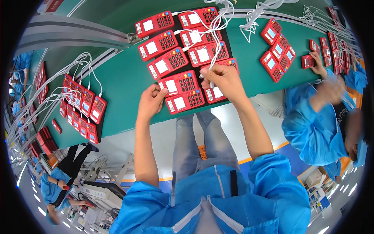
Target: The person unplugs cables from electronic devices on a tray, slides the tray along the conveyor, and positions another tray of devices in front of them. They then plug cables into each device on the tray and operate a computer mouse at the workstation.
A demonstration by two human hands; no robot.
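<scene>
Red card payment terminals with small screens and dark keypads lie in two columns on a black mat in front of me. My left hand point(152, 102) pinches the left edge of one payment terminal point(180, 82) low in the left column, thumb on top. My right hand point(225, 81) is closed on a white cable point(214, 58), with white plugs poking out by the fingertips, above the right column. It partly hides the lower terminals there. Other white cables run to terminals higher up, such as the top right one point(196, 17).
A green table point(120, 87) carries another wired terminal group point(83, 99) at left and several loose terminals point(278, 50) at right. White cables point(253, 19) hang at the back near a metal arm point(78, 29). A co-worker in blue point(311, 124) handles terminals at far right.
</scene>
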